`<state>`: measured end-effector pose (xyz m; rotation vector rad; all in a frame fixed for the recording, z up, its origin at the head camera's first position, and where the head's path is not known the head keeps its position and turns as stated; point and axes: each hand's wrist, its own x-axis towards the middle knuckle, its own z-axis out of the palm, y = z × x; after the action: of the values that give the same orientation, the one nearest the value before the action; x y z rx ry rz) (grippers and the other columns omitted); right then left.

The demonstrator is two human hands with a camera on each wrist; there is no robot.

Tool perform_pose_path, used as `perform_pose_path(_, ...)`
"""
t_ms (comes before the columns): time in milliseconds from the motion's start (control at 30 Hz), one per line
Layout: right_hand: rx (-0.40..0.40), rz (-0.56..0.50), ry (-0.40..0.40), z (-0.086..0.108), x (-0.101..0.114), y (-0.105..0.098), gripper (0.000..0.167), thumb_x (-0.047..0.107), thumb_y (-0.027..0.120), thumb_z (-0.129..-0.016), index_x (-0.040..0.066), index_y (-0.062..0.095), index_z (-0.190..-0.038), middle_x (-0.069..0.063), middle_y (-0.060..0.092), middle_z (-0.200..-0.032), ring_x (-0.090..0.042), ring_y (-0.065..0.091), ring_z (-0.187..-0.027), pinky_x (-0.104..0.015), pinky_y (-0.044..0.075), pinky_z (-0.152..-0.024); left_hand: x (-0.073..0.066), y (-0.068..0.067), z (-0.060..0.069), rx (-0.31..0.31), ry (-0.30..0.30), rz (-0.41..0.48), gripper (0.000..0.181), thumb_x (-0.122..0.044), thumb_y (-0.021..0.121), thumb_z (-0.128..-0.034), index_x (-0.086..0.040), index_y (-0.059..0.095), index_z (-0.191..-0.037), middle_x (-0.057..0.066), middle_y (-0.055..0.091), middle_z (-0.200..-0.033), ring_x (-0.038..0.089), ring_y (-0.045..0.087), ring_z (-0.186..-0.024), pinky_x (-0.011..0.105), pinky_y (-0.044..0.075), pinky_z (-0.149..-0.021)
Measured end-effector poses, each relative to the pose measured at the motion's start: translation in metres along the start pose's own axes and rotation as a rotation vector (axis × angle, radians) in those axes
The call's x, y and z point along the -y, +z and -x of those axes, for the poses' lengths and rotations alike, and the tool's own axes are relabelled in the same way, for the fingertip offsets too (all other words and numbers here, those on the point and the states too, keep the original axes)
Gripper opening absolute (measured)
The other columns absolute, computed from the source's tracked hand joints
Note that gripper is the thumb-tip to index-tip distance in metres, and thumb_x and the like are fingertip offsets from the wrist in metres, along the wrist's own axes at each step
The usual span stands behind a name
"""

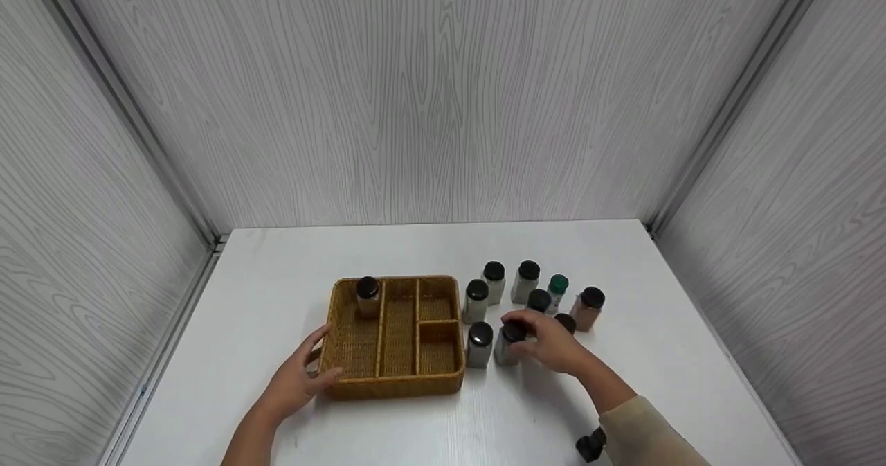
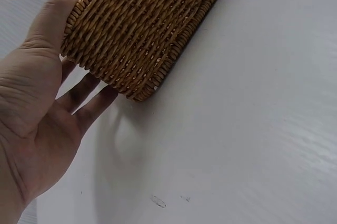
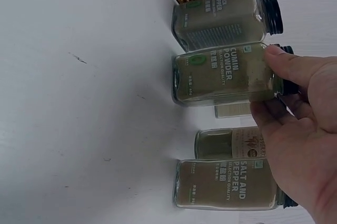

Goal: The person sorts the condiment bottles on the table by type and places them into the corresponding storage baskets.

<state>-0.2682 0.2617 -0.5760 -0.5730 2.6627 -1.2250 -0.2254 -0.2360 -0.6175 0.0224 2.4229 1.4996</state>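
Note:
A woven basket (image 1: 387, 387) with several compartments stands on the white table, one black-capped jar (image 1: 368, 297) in its left compartment. My left hand (image 1: 294, 381) holds the basket's left side, thumb on the rim; in the left wrist view the fingers of this hand (image 2: 47, 98) lie against the woven wall (image 2: 131, 29). My right hand (image 1: 550, 343) grips a black-capped jar (image 1: 507, 352) near its top. The right wrist view shows that hand (image 3: 305, 113) pinching the jar labelled cumin powder (image 3: 224, 77), beside a pepper jar (image 3: 221, 21).
Black-capped jars stand right of the basket, among them one near its front corner (image 1: 479, 345), one farther back (image 1: 526, 282) and one at the far right (image 1: 588, 309). A green-capped bottle (image 1: 556, 291) is among them. A black object (image 1: 590, 445) lies by the right sleeve.

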Motion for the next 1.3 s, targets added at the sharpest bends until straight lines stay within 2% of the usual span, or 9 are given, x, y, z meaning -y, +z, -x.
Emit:
perform_pose_path(133,-0.014,-0.017,0.004,0.001,0.002,0.0,0.05,0.003,0.082,-0.094,0.007,0.068,-0.141,-0.017,0.068,-0.144,-0.041,0.062,-0.14,-0.058,0.051,-0.118,-0.003,0.0,0.0,-0.004,0.008,-0.002,0.099,-0.033,0.084,-0.0978,-0.029,0.021,-0.175,0.014,0.017,-0.183,0.051,0.027,-0.164,0.059,0.047,-0.123)
perform_pose_path(467,-0.055,0.037,0.01,0.0,0.013,-0.006,0.049,0.007,0.083,-0.095,0.01,0.069,-0.142,-0.015,0.069,-0.141,-0.039,0.065,-0.137,-0.055,0.056,-0.114,-0.007,0.0,-0.001,-0.016,0.006,-0.032,0.1,-0.037,0.084,-0.097,-0.026,0.022,-0.174,0.017,0.018,-0.183,0.053,0.032,-0.162,0.06,0.049,-0.121)
perform_pose_path(733,-0.071,-0.001,0.045,0.001,0.022,-0.012,0.052,0.008,0.082,-0.096,0.013,0.067,-0.145,-0.016,0.067,-0.143,-0.039,0.065,-0.136,-0.052,0.058,-0.111,-0.007,-0.001,0.0,-0.015,0.004,-0.043,0.104,-0.042,0.086,-0.0945,-0.027,0.021,-0.174,0.018,0.016,-0.183,0.054,0.033,-0.161,0.063,0.048,-0.121)
perform_pose_path(833,-0.077,-0.026,0.033,0.0,0.023,-0.015,0.052,0.007,0.081,-0.097,0.01,0.066,-0.146,-0.019,0.066,-0.143,-0.042,0.066,-0.136,-0.051,0.06,-0.109,-0.006,-0.002,0.0,-0.012,0.005,-0.043,0.104,-0.042,0.086,-0.0945,-0.027,0.021,-0.174,0.018,0.015,-0.183,0.053,0.033,-0.161,0.062,0.049,-0.121)
perform_pose_path(1067,-0.093,-0.011,0.0,-0.002,0.027,-0.023,0.052,0.008,0.081,-0.097,0.009,0.066,-0.147,-0.019,0.065,-0.146,-0.038,0.066,-0.135,-0.044,0.06,-0.109,-0.005,-0.001,-0.001,-0.008,-0.007,-0.031,0.108,-0.045,0.088,-0.0913,-0.029,0.021,-0.174,0.018,0.015,-0.183,0.053,0.033,-0.161,0.062,0.049,-0.121)
perform_pose_path(1300,-0.101,-0.047,-0.016,-0.004,0.036,-0.03,0.053,0.008,0.08,-0.097,0.006,0.064,-0.148,-0.019,0.064,-0.147,-0.04,0.065,-0.137,-0.049,0.058,-0.112,-0.005,0.0,-0.001,-0.021,-0.012,-0.062,0.112,-0.049,0.09,-0.088,-0.032,0.02,-0.174,0.018,0.016,-0.183,0.054,0.034,-0.161,0.062,0.052,-0.118)
